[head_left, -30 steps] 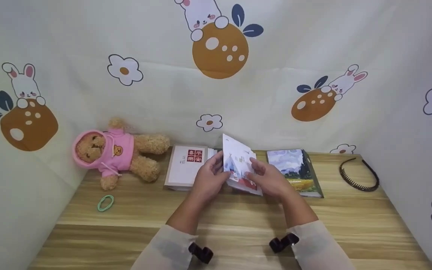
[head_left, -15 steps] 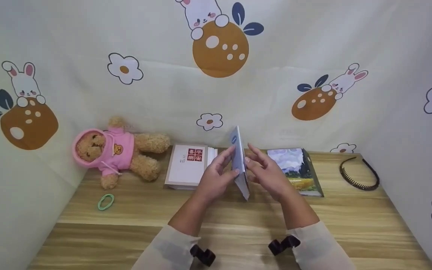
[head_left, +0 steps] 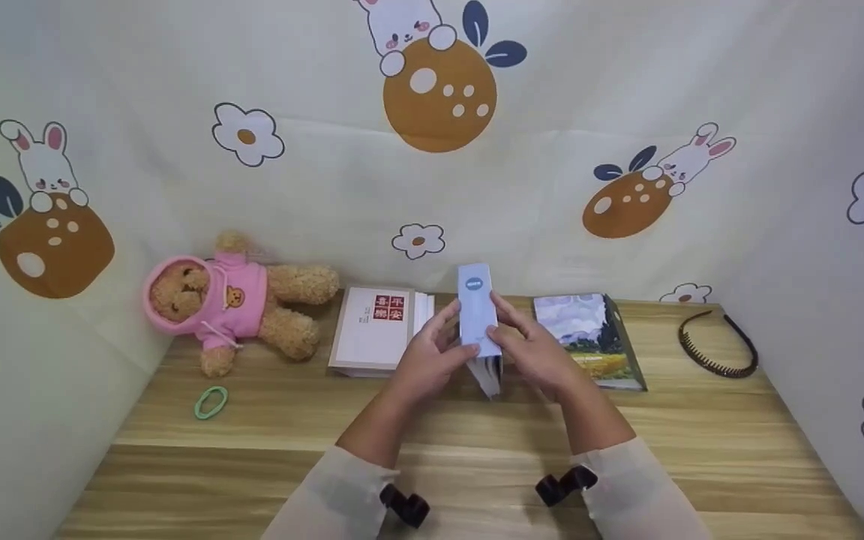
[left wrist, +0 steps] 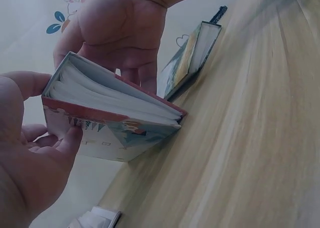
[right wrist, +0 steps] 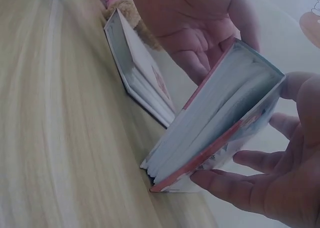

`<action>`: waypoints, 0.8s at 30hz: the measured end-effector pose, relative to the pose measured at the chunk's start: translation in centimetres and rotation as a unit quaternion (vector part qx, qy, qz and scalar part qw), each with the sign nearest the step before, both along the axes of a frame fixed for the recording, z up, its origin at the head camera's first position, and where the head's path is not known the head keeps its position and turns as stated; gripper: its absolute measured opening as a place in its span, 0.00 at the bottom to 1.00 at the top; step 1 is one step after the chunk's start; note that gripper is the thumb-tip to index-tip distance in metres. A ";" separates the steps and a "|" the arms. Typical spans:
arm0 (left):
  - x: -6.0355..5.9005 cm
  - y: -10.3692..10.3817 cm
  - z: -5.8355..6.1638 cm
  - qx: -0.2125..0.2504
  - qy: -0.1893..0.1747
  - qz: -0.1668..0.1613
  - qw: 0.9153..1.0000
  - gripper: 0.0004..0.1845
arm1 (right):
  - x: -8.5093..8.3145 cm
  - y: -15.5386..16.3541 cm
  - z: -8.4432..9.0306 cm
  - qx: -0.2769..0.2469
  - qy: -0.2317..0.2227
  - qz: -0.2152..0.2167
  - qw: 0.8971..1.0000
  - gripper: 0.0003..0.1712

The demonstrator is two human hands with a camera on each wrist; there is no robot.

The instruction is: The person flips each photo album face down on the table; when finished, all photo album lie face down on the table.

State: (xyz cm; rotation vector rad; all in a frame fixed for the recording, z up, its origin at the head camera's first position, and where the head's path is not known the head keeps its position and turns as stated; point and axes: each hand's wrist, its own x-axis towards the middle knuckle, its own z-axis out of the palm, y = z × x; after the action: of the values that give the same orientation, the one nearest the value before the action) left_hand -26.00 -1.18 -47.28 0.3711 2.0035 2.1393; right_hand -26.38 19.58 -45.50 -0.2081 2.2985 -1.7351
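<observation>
Held above or against a wooden table [head_left: 177,480], a blue-spined book [head_left: 476,319] faces spine up between the left hand [head_left: 427,360] and right hand [head_left: 534,352] I direct from afar, thumbs and fingers bent close against it. A white book [head_left: 368,337] and a landscape-covered book [head_left: 588,337] flank it. Whether its lower edge meets the wood, I can't be sure. I judge this a steadying step; the next move calls for even pressure from both sides.

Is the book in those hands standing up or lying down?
Held upright: the book has its blue spine on top, pages below.
</observation>
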 end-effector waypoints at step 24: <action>-0.8 -1.0 -2.8 -0.171 0.083 -0.040 0.981 0.38 | -0.5 0.9 1.0 0.040 0.068 -0.067 0.995 0.34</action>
State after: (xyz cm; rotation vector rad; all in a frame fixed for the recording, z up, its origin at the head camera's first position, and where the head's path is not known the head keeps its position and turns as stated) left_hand -26.78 -2.22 -50.09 0.5771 2.3505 1.7225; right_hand -26.87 20.46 -44.54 -0.1650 2.5284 -1.7374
